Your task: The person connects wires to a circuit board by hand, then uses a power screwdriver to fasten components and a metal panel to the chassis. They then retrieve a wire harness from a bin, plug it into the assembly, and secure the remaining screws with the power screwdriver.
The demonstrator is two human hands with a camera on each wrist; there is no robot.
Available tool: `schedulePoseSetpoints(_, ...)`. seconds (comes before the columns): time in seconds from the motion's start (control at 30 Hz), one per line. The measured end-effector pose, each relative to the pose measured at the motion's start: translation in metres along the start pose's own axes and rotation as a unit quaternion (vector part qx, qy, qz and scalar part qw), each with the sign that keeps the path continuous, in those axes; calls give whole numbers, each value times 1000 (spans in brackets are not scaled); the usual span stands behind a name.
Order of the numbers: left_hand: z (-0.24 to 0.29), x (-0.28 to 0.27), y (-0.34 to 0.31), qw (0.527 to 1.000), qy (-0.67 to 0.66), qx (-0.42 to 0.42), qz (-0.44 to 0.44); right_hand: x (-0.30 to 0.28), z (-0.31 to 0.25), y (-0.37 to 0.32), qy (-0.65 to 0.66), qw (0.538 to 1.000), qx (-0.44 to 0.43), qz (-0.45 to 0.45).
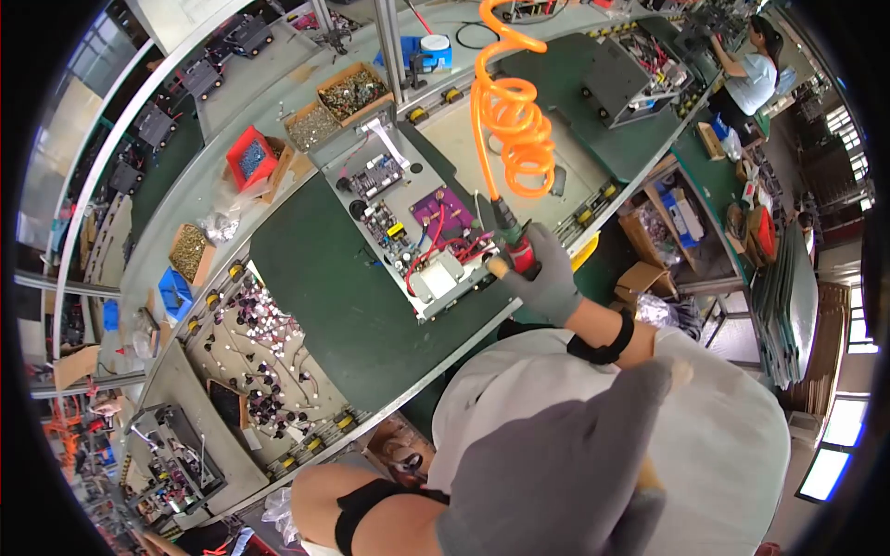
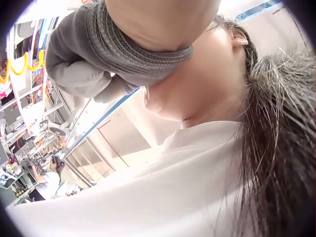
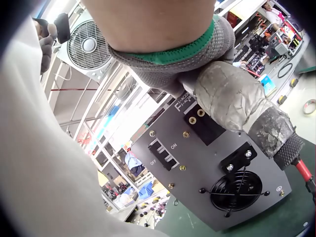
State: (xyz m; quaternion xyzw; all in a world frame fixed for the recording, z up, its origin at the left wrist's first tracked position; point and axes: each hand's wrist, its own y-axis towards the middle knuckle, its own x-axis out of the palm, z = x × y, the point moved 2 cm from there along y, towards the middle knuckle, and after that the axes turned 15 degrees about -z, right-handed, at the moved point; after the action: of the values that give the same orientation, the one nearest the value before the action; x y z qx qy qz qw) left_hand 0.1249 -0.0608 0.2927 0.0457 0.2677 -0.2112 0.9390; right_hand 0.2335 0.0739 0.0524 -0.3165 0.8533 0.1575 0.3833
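My gloved right hand [image 1: 547,278] grips a red and green air screwdriver [image 1: 517,243] fed by an orange coiled hose [image 1: 519,130]. It is at the right end of an open machine chassis [image 1: 394,190], which holds circuit boards, a purple board and red wires. In the right wrist view, the dark panel [image 3: 197,170] with an ON/OFF switch and a round fan opening sits under the right hand [image 3: 229,94]. My gloved left hand [image 1: 565,445] is raised close to the head camera, away from the bench; in the left wrist view this hand [image 2: 84,69] is near the chin.
The chassis lies on a green mat [image 1: 324,296]. Beyond stand a red bin [image 1: 251,157] of small parts, cardboard boxes [image 1: 352,93] of screws and a blue bin [image 1: 174,293]. Wire connectors [image 1: 269,371] lie at left. Another machine [image 1: 626,83] and a person [image 1: 756,79] are at right.
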Motion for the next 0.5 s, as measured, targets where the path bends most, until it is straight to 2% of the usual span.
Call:
schedulePoseSetpoints(0.07,4,5,-3,1000,-12,-7,-23,0,15,1,96,995,-1,-6)
schedulePoseSetpoints(0.13,-22,13,-8,974,-189,-111,51,-13,24,0,143,989,16,13)
schedulePoseSetpoints(0.17,-43,20,-13,968,-204,-96,114,-11,48,-3,186,982,33,33)
schedulePoseSetpoints(0.2,-68,26,-22,957,-217,-81,176,-23,59,-5,156,986,28,60)
schedulePoseSetpoints(0.27,-106,26,-40,871,-365,-180,274,-30,103,-15,278,946,126,110)
schedulePoseSetpoints(0.33,-158,38,-61,799,-457,-124,370,-48,140,-29,357,896,245,97)
schedulePoseSetpoints(0.37,-189,50,-77,774,-484,-113,393,-50,165,-39,342,903,227,130)
schedulePoseSetpoints(0.4,-217,65,-93,746,-509,-100,418,-50,187,-49,330,896,254,151)
schedulePoseSetpoints(0.47,-253,96,-114,703,-542,-136,440,-52,204,-72,375,870,286,141)
schedulePoseSetpoints(0.5,-266,109,-120,704,-542,-138,437,-47,215,-81,375,869,289,143)
